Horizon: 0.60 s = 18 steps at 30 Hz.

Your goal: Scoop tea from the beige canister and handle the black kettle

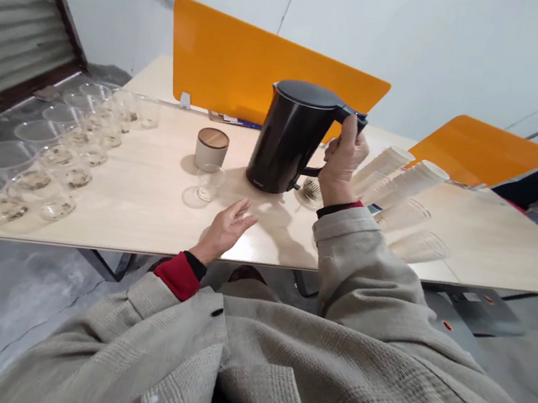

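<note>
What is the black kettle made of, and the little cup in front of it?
The kettle, gripped by the right hand, looks like matte black plastic or coated metal: it is dull, with only soft highlights. The small cup near the left hand seems to be clear glass or clear plastic: the table shows through it.

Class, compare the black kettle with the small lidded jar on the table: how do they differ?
The kettle is black and tall; the jar is pale, short, with a brown lid. The kettle's handle is gripped by the right hand; the jar stands untouched. Both sit on the table, lids closed.
</note>
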Available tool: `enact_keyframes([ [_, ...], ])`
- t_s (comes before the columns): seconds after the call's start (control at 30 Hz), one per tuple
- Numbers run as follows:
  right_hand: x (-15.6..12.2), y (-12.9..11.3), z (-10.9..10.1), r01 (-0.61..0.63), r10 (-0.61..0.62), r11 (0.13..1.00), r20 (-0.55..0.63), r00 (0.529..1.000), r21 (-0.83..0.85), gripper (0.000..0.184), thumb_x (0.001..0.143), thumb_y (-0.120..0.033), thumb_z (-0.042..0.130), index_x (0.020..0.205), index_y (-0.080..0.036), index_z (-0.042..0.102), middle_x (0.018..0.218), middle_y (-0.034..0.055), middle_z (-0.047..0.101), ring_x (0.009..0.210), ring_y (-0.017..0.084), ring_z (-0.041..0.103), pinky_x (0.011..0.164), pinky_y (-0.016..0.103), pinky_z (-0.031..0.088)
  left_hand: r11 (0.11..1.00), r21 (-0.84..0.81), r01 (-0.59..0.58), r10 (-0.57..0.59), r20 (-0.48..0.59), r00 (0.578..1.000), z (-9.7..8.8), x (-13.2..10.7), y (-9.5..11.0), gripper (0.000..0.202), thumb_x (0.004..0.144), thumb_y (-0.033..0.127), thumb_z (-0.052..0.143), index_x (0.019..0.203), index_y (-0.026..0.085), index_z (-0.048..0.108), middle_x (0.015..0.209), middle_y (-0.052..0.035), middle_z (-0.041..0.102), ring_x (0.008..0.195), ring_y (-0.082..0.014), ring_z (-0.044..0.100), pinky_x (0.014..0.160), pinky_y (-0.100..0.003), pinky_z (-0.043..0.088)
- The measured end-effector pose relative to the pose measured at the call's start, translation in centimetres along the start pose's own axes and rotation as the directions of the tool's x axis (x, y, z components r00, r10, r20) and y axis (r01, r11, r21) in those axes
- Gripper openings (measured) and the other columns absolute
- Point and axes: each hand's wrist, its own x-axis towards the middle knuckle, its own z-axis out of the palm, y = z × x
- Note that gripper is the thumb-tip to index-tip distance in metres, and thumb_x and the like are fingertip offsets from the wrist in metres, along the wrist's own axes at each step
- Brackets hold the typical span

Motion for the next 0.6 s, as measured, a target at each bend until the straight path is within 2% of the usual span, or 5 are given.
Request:
enact_keyframes([
  [0.17, 1.6, 2.4, 1.4, -0.015, 0.016, 1.0, -0.034, 0.999, 0.016, 0.057, 0.097, -0.078, 0.052, 0.072, -0.03, 0.034, 0.059, -0.0095, 0.029, 0.05, 0.012, 0.035, 0.044, 0.024, 0.027, 1.0, 0.016, 0.002, -0.003, 0.024, 1.0, 0.0, -0.2, 0.1, 0.086, 0.088, 0.06, 0.08, 0.156, 0.012, 0.056, 0.164, -0.0249, 0.057, 0.152, -0.0357, 0.057, 0.131, -0.054, 0.041],
  [0.43, 3.0, 4.5, 1.7, -0.111, 0.115, 0.993, -0.101, 0.988, 0.049, 0.054, 0.103, -0.07, 0.048, 0.07, -0.029, 0.035, 0.057, -0.0103, 0.03, 0.048, 0.012, 0.04, 0.043, 0.024, 0.029, 0.997, 0.07, -0.033, 0.03, 0.045, 0.999, 0.0, -0.2, -0.1, 0.083, 0.088, 0.066, 0.078, 0.15, 0.013, 0.062, 0.158, -0.0226, 0.063, 0.148, -0.0346, 0.062, 0.129, -0.053, 0.045],
  [0.6, 3.6, 5.3, 1.8, -0.175, 0.177, 0.984, -0.081, 0.981, 0.037, 0.048, 0.106, -0.062, 0.042, 0.071, -0.031, 0.033, 0.052, -0.0117, 0.029, 0.047, 0.012, 0.029, 0.043, 0.025, 0.028, 0.996, 0.08, -0.033, 0.03, 0.045, 0.999, -0.1, -0.1, -0.1, 0.079, 0.087, 0.067, 0.078, 0.146, 0.015, 0.065, 0.156, -0.0208, 0.065, 0.146, -0.0339, 0.063, 0.129, -0.053, 0.045],
])
